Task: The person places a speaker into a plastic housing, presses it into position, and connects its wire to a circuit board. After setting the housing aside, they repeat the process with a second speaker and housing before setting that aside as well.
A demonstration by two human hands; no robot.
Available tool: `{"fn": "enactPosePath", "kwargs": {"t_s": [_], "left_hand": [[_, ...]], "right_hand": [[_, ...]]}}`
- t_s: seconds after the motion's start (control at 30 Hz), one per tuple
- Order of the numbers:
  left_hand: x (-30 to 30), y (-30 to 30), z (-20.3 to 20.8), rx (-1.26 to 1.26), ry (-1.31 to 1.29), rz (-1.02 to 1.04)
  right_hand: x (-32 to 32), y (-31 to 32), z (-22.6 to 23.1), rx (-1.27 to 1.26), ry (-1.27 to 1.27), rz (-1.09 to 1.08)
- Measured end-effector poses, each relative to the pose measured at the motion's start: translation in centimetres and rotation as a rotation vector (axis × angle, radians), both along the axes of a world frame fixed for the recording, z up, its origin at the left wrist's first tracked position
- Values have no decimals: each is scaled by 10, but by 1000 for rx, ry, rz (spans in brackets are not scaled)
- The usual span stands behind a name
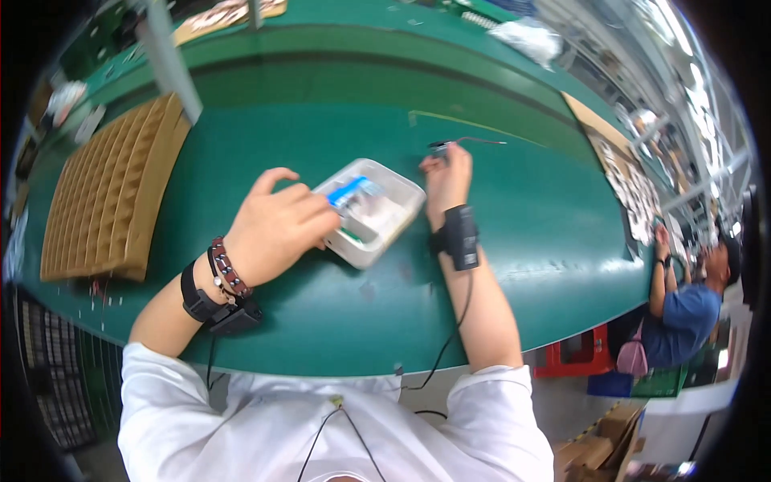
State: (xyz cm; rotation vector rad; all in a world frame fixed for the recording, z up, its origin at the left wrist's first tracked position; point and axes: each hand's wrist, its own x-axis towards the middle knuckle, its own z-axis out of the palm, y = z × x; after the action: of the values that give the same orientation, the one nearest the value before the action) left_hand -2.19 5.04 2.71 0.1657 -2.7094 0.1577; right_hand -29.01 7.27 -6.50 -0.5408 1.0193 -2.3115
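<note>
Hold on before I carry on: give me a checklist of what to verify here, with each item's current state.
1. Right hand has the small dark part: ok, held at the fingertips.
2. Thin reddish wire clear of the plastic tub: ok, it points rightward, away from it.
3. Tub open side up: ok, a blue item shows inside.
4. Left hand grip: cannot tell, fingers are at the tub's left side, fingertips partly hidden.
5. Tub contents countable: cannot tell, too blurred.
6. Cardboard divider clear of both hands: ok, it sits far left.
</note>
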Motion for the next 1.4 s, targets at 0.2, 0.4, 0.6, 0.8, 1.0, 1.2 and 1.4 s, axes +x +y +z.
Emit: {"fn": "enactPosePath", "kwargs": {"t_s": [0.2,0.4,0.6,0.8,1.0,1.2,1.4], "left_hand": [[57,-6,-10,-68,72,-71],[65,-48,-26,304,-125,-73],[47,-53,-48,753,74,-214],[69,-6,-36,824,110,283],[77,10,-44,1270,50,202],[69,2,-48,1180,234,180],[87,32,-23,702,312,58]], "right_hand": [[22,7,5,14,15,90],[93,35,16,92,113,310],[124,60,38,162,536,253],[136,80,70,6,781,344],[147,87,65,0,822,675],[150,86,63,56,779,683],[155,92,66,94,1176,546]]}}
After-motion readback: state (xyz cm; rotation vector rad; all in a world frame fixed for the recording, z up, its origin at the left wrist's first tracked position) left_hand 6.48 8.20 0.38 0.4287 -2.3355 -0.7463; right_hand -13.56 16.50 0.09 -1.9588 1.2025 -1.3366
